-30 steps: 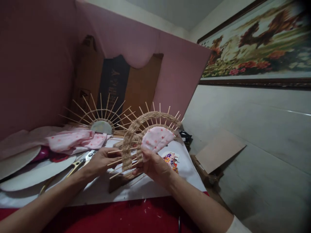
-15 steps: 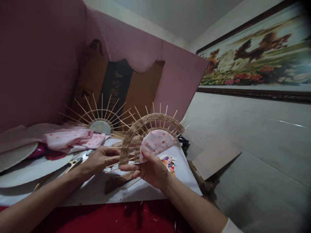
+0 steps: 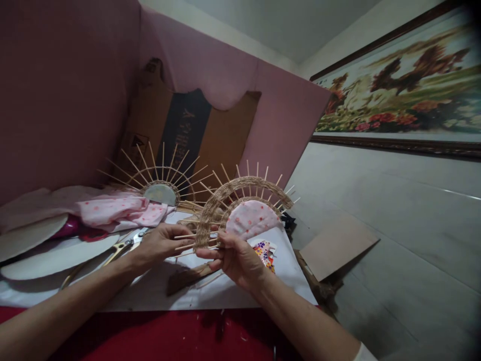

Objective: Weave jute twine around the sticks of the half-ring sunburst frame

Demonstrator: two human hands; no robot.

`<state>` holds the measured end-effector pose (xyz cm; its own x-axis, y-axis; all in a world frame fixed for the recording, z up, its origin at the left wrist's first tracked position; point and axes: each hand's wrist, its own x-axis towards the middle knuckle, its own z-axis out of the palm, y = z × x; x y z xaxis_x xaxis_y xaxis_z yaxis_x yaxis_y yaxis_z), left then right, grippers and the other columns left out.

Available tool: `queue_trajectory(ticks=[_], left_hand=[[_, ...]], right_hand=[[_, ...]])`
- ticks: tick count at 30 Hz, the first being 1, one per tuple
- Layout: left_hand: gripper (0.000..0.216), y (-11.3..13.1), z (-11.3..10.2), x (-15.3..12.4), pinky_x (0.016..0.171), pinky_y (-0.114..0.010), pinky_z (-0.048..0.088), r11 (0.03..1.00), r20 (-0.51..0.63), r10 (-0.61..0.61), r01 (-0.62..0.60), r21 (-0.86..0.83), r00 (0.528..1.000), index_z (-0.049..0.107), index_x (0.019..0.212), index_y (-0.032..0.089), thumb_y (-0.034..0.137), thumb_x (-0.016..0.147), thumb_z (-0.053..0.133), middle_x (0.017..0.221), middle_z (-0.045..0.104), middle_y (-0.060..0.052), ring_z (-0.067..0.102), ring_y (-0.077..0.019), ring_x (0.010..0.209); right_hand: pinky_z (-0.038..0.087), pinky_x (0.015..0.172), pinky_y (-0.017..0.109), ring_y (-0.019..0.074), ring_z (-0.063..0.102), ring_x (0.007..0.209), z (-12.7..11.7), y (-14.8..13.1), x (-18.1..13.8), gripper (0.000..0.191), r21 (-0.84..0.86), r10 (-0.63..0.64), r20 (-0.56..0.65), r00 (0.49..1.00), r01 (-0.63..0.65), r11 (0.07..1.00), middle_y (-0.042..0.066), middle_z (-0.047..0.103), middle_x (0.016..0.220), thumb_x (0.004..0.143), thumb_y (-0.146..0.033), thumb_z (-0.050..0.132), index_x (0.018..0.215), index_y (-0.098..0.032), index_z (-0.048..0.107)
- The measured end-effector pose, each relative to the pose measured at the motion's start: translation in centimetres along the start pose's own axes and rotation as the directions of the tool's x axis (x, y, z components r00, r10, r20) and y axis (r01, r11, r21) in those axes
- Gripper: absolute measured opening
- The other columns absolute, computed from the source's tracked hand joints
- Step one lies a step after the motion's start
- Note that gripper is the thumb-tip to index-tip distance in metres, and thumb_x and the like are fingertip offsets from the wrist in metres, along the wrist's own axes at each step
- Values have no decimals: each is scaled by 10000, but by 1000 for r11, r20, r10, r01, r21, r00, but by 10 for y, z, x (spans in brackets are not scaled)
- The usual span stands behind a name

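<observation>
A half-round woven fan frame is held up over the table, its thin sticks fanning outward through two bands of twisted cord. Pink dotted fabric covers its half-disc centre. My right hand grips the frame's lower left end, thumb in front by the fabric and fingers beneath. At the left edge, my left hand has its fingers closed round the protruding stick ends; the fingertips are partly hidden. Behind stands a second stick frame with a pale half-disc centre.
Gold-handled scissors and pale curved pieces lie at the left, near crumpled pink dotted cloth. A brown wooden piece and a colourful patterned scrap rest on the white tabletop. Cardboard leans behind.
The whole view has shifted slightly, so most things appear farther right. My right thumb has moved off the fabric's corner toward the woven edge. Both hands still hold the frame.
</observation>
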<state>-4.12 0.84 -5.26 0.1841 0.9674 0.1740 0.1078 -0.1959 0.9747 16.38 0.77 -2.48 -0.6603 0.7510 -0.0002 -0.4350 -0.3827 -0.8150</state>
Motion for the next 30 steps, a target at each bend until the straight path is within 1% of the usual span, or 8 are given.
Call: queue_trajectory(ticks=[3, 7, 11, 13, 16, 20, 24, 30], left_hand=[[256, 5, 1, -2, 445, -201, 334, 1000, -3, 9, -9, 15, 1000, 687, 727, 139, 393, 696, 679, 541, 552, 8, 462, -96, 481], [227, 15, 2, -4, 446, -188, 313, 999, 8, 9, -9, 36, 1000, 677, 649, 150, 375, 678, 694, 528, 548, 20, 423, -78, 475], [254, 19, 3, -5, 406, -187, 253, 1000, -12, 5, -5, 25, 1000, 643, 586, 142, 369, 692, 679, 445, 473, 37, 347, -61, 419], [255, 20, 3, -4, 401, -184, 240, 1000, -37, 18, -17, 14, 999, 635, 578, 139, 362, 696, 674, 441, 455, 43, 331, -54, 414], [228, 20, 6, -4, 403, -182, 243, 999, -79, 47, -48, 0, 996, 645, 605, 140, 353, 676, 688, 469, 458, 43, 341, -54, 431], [234, 24, 10, -7, 399, -182, 230, 998, -131, 69, -70, 1, 989, 622, 575, 140, 346, 647, 707, 468, 439, 48, 329, -54, 438], [244, 29, 12, -12, 386, -184, 211, 998, -149, 60, -59, 15, 987, 618, 582, 138, 352, 660, 706, 465, 427, 52, 301, -48, 425], [261, 33, 14, -14, 382, -185, 197, 998, -155, 53, -49, 26, 987, 597, 569, 137, 349, 682, 697, 469, 403, 57, 294, -47, 429]], right_hand=[[543, 528, 207, 194, 711, 765, -2, 1, 0, 226, -8, 6, 2, 1000, -6, 1000, 37, 695, 805, 777, -263, 597, 973, -159, 558], [542, 538, 229, 193, 709, 743, -5, -1, 0, 229, -46, 29, 34, 999, -28, 999, 52, 702, 809, 781, -249, 565, 986, -147, 562], [522, 513, 215, 168, 699, 671, -7, -5, 1, 237, -76, 46, 16, 999, -44, 996, 39, 694, 734, 786, -224, 529, 1007, -140, 554], [511, 509, 210, 152, 684, 621, -8, -6, 1, 256, -79, 48, 6, 999, -47, 996, 25, 683, 687, 775, -218, 531, 1020, -148, 553], [465, 459, 184, 122, 639, 540, -9, -6, 1, 269, -89, 36, 9, 999, -35, 995, 1, 650, 629, 747, -234, 568, 1000, -143, 580], [381, 404, 161, 102, 619, 560, -7, -6, -1, 263, -100, 30, -22, 999, -32, 994, -12, 631, 693, 706, -253, 625, 947, -148, 615], [363, 450, 162, 74, 587, 562, -5, -7, -3, 241, -59, 55, -87, 995, -60, 996, -21, 618, 708, 681, -225, 652, 909, -150, 635], [327, 471, 166, 58, 532, 545, -4, -6, -4, 214, 45, 91, -99, 991, -87, 995, -33, 598, 679, 659, -184, 658, 870, -155, 648]])
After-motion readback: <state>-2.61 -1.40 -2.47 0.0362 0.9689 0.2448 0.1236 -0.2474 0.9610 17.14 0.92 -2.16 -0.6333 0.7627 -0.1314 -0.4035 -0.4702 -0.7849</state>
